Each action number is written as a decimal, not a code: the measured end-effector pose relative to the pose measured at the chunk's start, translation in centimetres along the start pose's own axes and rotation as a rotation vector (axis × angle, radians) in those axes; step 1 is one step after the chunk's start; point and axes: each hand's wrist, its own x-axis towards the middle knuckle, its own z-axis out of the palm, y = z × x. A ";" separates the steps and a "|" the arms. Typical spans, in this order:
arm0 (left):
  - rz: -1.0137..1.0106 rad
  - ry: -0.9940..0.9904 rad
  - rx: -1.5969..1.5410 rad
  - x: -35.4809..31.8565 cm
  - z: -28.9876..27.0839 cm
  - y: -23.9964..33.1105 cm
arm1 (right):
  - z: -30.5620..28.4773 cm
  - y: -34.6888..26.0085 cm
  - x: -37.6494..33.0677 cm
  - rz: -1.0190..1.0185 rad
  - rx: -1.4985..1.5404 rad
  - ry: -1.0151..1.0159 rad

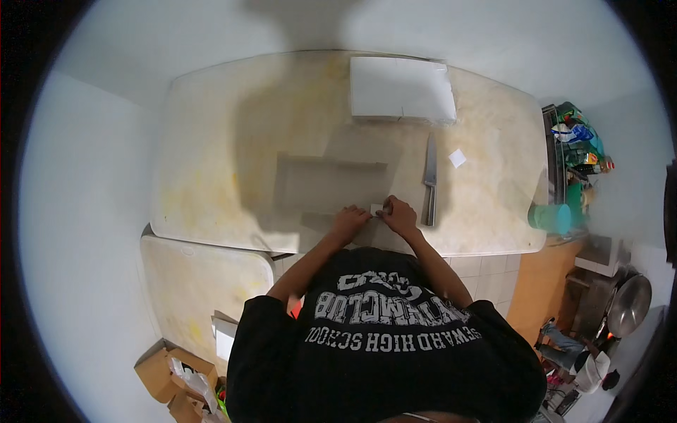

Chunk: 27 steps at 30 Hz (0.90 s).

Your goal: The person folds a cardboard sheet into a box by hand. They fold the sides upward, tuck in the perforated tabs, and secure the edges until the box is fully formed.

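Observation:
Close to the table's near edge, my left hand [350, 223] and my right hand [400, 215] come together over a small white square piece [376, 209]. The fingers of both hands are bent and closed at its edges, the left at one side and the right at the other. What it is made of is too small to tell. A knife [430, 176] lies just right of my right hand, blade pointing away from me. Beyond the knife, to the right, is another small white square [457, 158]. A flat brownish rectangular panel [331, 185] lies ahead of my left hand, in shadow.
A white box [402, 87] sits at the table's [197, 141] far edge. A turquoise cup [550, 218] stands at the right edge, near a rack of packages [575, 137]. A smaller table [204, 275] adjoins at the lower left, with an open cardboard box [156, 374] below.

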 end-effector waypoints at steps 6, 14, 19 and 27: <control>0.120 0.269 -0.026 -1.3 0.6 -0.2 | 2.2 0.5 -0.4 -0.314 -0.015 0.392; 0.443 0.225 0.199 -3.3 -0.4 -5.6 | 1.6 0.7 -2.4 -0.874 -0.315 0.197; 0.211 0.068 0.199 -7.0 -4.3 -9.9 | 1.4 -1.1 0.3 -1.026 -0.538 0.372; -0.209 0.107 0.218 -6.0 -4.6 -2.1 | 0.8 -2.2 3.7 -1.146 -0.685 0.305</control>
